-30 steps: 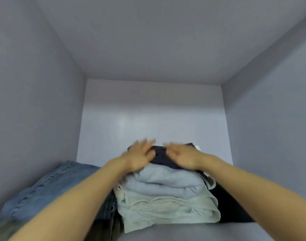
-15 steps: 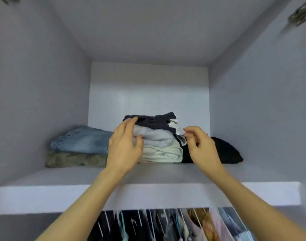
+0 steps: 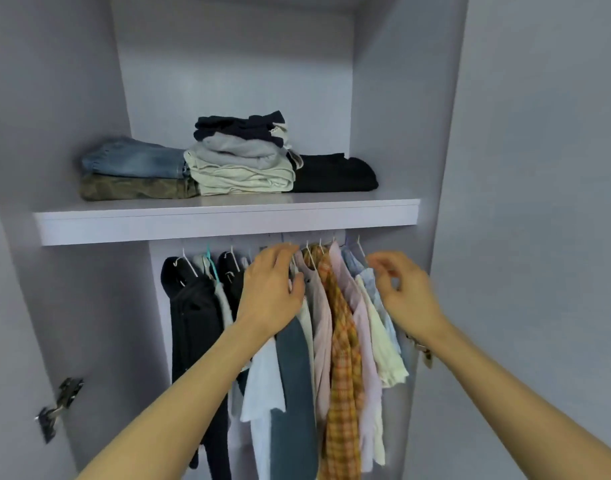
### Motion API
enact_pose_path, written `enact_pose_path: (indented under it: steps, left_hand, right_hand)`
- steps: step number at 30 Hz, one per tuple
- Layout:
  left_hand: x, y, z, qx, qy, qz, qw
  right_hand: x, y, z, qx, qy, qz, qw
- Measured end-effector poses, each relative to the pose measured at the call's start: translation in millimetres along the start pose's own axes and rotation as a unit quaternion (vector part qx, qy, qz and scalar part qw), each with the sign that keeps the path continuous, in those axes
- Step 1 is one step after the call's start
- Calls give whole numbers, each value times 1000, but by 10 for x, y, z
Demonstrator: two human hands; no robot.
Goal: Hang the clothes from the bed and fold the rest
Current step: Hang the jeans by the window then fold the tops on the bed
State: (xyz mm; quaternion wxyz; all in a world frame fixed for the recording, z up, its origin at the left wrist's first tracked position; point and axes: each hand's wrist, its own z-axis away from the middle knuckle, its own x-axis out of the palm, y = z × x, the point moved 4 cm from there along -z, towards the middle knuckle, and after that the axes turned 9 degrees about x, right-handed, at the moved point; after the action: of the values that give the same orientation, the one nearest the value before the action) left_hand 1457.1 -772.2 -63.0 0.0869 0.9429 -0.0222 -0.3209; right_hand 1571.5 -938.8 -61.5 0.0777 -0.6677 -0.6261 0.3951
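Grey boards frame the wardrobe we look into. On the shelf [image 3: 228, 220] sit folded clothes: a middle stack [image 3: 241, 157] topped by a dark piece, jeans [image 3: 134, 159] over an olive garment [image 3: 134, 188] to its left, a black piece [image 3: 335, 173] to its right. Below hang shirts [image 3: 335, 327] on hangers, crowding the space in front of our hands. Our left hand [image 3: 271, 292] hovers with fingers loosely spread, holding nothing. Our right hand [image 3: 406, 292] is blurred, fingers curled; we cannot tell whether it pinches anything. A door hinge [image 3: 59, 405] shows lower left.

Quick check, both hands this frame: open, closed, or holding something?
Left hand: open, fingers relaxed in front of the hanging clothes, holding nothing.
Right hand: blurred; fingers loosely curled, seemingly empty, so open.
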Motion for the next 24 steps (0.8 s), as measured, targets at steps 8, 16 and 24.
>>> enact_pose_path:
  steps: [8,16,24]
  left_hand:
    - [270,1642,-71,185,-30,114,976]
    - [261,2844,-157,307,-7,136,942]
    - [-88,2829,-321,390,87,28,916]
  right_hand:
    - [-1739,-240,1017,-25,216,190,957]
    - [-2668,226,1334,161,292,196,922]
    - [-2381,317,1333,81,271,107,953]
